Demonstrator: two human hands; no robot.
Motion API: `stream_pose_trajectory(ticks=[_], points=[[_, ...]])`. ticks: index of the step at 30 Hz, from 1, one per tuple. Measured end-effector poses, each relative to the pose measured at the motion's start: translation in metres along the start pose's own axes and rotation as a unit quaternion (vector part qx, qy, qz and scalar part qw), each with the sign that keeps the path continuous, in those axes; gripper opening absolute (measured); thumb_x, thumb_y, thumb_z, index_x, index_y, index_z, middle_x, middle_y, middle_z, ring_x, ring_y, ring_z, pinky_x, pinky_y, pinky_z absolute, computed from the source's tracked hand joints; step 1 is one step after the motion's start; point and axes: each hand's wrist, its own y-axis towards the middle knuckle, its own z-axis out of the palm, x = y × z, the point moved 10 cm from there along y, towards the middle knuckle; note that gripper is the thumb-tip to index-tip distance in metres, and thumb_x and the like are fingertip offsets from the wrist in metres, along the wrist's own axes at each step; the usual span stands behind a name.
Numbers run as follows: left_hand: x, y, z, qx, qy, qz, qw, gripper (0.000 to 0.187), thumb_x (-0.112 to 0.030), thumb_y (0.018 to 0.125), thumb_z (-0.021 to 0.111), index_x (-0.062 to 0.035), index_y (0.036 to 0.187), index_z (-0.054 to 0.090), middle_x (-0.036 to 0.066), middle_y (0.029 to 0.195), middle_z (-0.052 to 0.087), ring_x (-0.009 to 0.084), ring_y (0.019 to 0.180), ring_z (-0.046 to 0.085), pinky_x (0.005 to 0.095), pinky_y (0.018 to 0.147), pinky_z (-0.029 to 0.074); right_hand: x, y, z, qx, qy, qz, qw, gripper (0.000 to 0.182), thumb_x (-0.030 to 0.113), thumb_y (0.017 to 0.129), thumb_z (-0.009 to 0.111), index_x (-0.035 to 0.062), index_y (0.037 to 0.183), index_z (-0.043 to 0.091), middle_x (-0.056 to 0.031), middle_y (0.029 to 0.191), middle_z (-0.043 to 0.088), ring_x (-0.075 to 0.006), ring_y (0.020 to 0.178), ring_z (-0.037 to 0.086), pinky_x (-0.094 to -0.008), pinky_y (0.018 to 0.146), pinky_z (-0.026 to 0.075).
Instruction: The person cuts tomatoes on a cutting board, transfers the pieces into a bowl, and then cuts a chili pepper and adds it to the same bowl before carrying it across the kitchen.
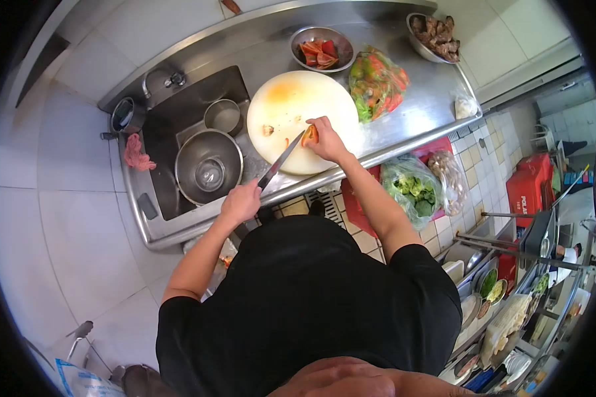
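Observation:
My left hand (242, 202) is closed round the handle of a kitchen knife (283, 159). The blade slants up and right over a round white cutting board (302, 92), its tip beside an orange bell pepper piece (310, 136). My right hand (325, 140) grips that piece at the board's near right part. Small scraps and an orange stain lie on the board. Behind it stands a metal bowl (297, 34) with red pepper pieces (319, 53). To the right is a clear plastic bag of peppers (377, 83).
At left, the sink (159, 142) holds a large metal bowl (187, 147) and a pot (223, 116). A bowl of browned meat (435, 36) stands back right. Below the counter's edge are bags of green vegetables (414, 188) and mushroom-like pale pieces (447, 178). Shelves (503, 291) line the right.

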Motion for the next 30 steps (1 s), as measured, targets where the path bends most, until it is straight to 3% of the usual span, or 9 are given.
stream_pose_trajectory(ticks=[3, 5, 15, 21, 25, 30], points=[[0.005, -0.003, -0.006, -0.015, 0.009, -0.009, 1.000, 0.027, -0.028, 0.102, 0.051, -0.0054, 0.113, 0.060, 0.031, 0.098, 0.069, 0.0511, 0.096, 0.066, 0.0614, 0.088, 0.050, -0.001, 0.005, 0.000, -0.015, -0.032, -0.003, 0.999, 0.062, 0.016, 0.084, 0.073, 0.0096, 0.142, 0.054, -0.0200, 0.129, 0.059, -0.0402, 0.116, 0.059, -0.0440, 0.102, 0.050], [0.003, -0.007, -0.009, -0.023, 0.018, -0.011, 1.000, 0.026, -0.027, 0.102, 0.051, -0.0048, 0.112, 0.060, 0.030, 0.096, 0.069, 0.0511, 0.094, 0.066, 0.0612, 0.086, 0.050, 0.006, 0.007, 0.000, -0.033, -0.068, -0.066, 0.995, 0.064, 0.012, 0.087, 0.068, 0.0123, 0.148, 0.049, -0.0194, 0.128, 0.061, -0.0399, 0.114, 0.060, -0.0449, 0.100, 0.051], [-0.023, -0.015, -0.033, -0.046, 0.083, 0.022, 0.995, 0.020, -0.018, 0.097, 0.053, -0.0029, 0.107, 0.060, 0.028, 0.091, 0.071, 0.0480, 0.089, 0.069, 0.0585, 0.081, 0.054, 0.022, 0.018, 0.009, 0.073, -0.149, -0.033, 0.986, 0.071, 0.003, 0.087, 0.056, 0.0052, 0.156, 0.038, -0.0232, 0.126, 0.063, -0.0398, 0.114, 0.062, -0.0448, 0.098, 0.052], [-0.023, -0.013, -0.033, -0.056, 0.128, 0.022, 0.990, 0.020, -0.010, 0.090, 0.053, -0.0014, 0.106, 0.060, 0.026, 0.090, 0.072, 0.0449, 0.088, 0.071, 0.0551, 0.077, 0.056, 0.029, 0.018, 0.014, 0.073, -0.162, -0.058, 0.982, 0.068, 0.002, 0.085, 0.055, 0.0032, 0.152, 0.043, -0.0242, 0.123, 0.064, -0.0409, 0.110, 0.064, -0.0465, 0.095, 0.053], [-0.032, -0.020, -0.029, -0.069, 0.132, 0.031, 0.988, 0.020, -0.009, 0.090, 0.051, -0.0003, 0.106, 0.059, 0.027, 0.090, 0.071, 0.0450, 0.088, 0.072, 0.0548, 0.077, 0.057, 0.038, 0.013, 0.006, 0.041, -0.137, -0.084, 0.986, 0.057, 0.005, 0.086, 0.057, 0.0045, 0.143, 0.053, -0.0218, 0.121, 0.065, -0.0408, 0.106, 0.065, -0.0461, 0.093, 0.054], [-0.024, -0.010, -0.002, -0.002, 0.115, 0.015, 0.993, 0.024, -0.010, 0.090, 0.053, 0.0004, 0.110, 0.059, 0.028, 0.097, 0.072, 0.0458, 0.091, 0.071, 0.0546, 0.082, 0.056, 0.041, 0.003, 0.005, 0.013, -0.101, -0.094, 0.990, 0.047, 0.009, 0.088, 0.060, 0.0071, 0.134, 0.062, -0.0188, 0.119, 0.065, -0.0392, 0.104, 0.065, -0.0451, 0.092, 0.055]])
